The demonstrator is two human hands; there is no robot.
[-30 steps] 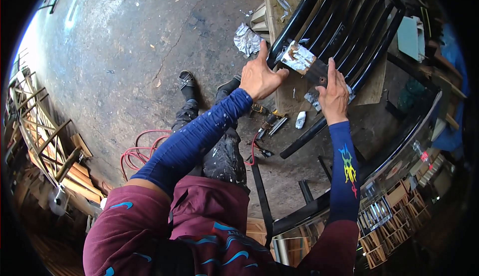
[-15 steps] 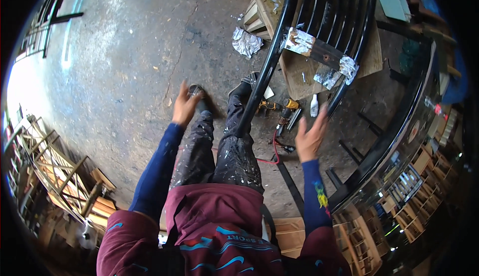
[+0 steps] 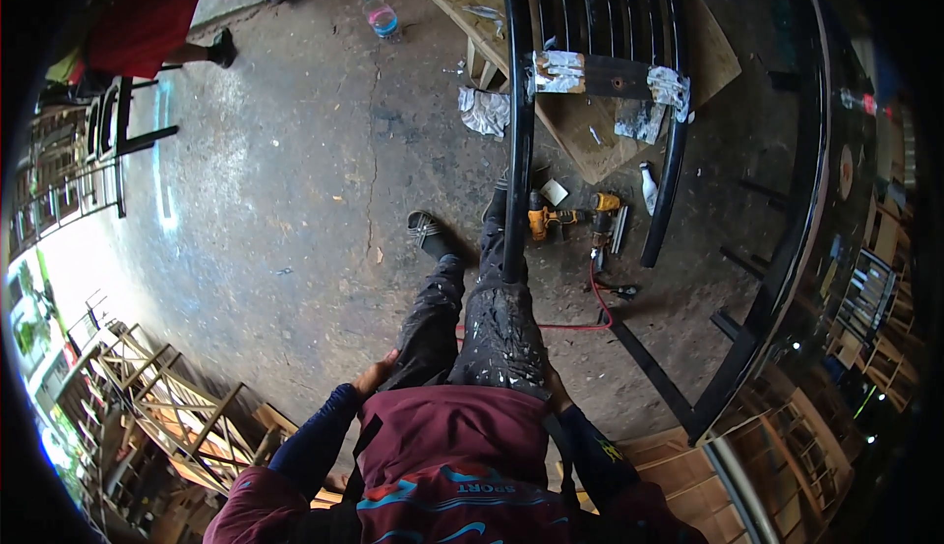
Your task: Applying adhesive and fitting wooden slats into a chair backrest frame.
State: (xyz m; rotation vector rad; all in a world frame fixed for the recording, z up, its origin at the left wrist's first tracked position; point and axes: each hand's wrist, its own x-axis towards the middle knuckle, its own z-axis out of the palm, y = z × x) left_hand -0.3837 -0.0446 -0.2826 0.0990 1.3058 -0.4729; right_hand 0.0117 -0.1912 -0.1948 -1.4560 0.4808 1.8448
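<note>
Against the side of my paint-specked dark trousers (image 3: 501,333), up by the hip, rests my left hand (image 3: 374,375); its fingers are mostly hidden in the cloth's folds. My right hand (image 3: 557,389) touches the other side of the trousers, its fingers out of sight behind the leg. In front of me a black slatted metal frame (image 3: 523,161) lies on a wooden board (image 3: 590,156), one leg of it reaching over my right leg. Silvery tape and paper (image 3: 560,72) cover parts of its crossbar.
Yellow-and-black power drills (image 3: 551,218) lie on the floor with a red hose (image 3: 580,326) and a white bottle (image 3: 649,188). Crumpled paper (image 3: 484,112) sits by the board. A clear bottle (image 3: 380,15) stands farther off. Someone in red shorts (image 3: 143,18) is at far left. Black framing (image 3: 777,288) runs along the right.
Both hands have drawn back from above the floor and the metal frame to the sides of my trousers. My view has shifted, and a person now shows at upper left.
</note>
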